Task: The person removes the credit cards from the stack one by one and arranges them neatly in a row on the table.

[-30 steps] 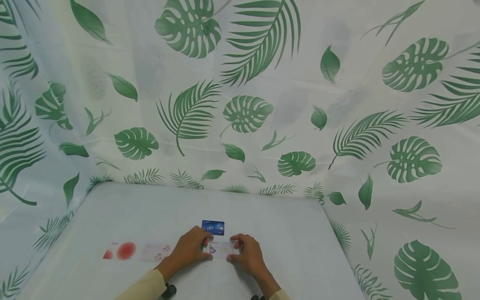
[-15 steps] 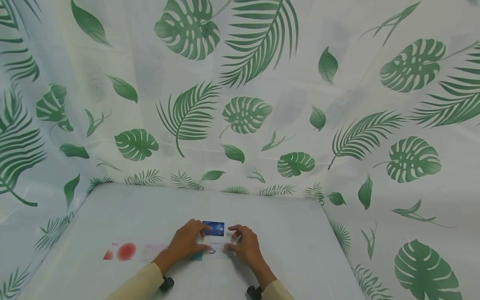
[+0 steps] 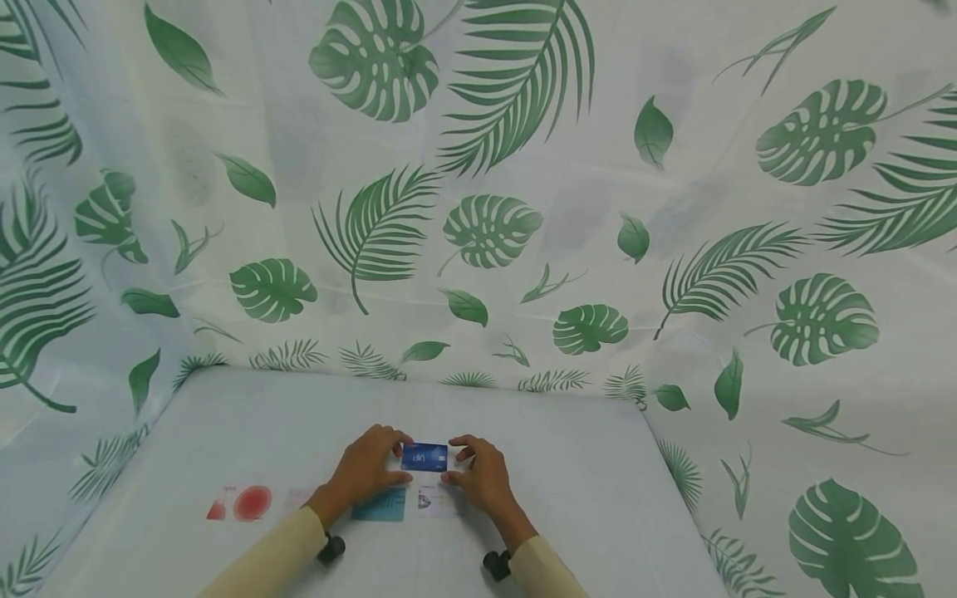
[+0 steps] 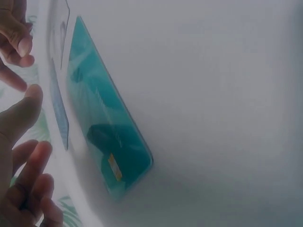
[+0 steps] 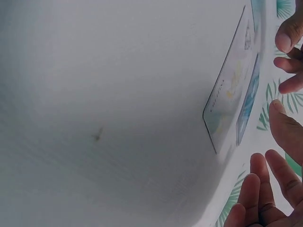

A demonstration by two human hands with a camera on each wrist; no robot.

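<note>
A blue card (image 3: 424,458) lies flat on the white table between my two hands. My left hand (image 3: 366,461) is at its left side, thumb by the near corner and fingertips by the far corner. At its right side is my right hand (image 3: 482,473), thumb and index finger spread around the edge. In both wrist views the fingers stand relaxed and apart, with nothing pinched between them. Just nearer lie a teal card (image 4: 106,113) with a gold chip and a pale whitish card (image 5: 232,85).
Farther left on the table (image 3: 568,465) lie a card with red circles (image 3: 250,503) and a pale pink card (image 3: 297,497), partly hidden by the left arm. A sheet with green leaf prints (image 3: 493,228) hangs around the table's back and sides.
Both hands have moved away from around the pale card, forward to the sides of the blue card. The teal card, mostly covered before, now shows. The blue card stays about where it was.
</note>
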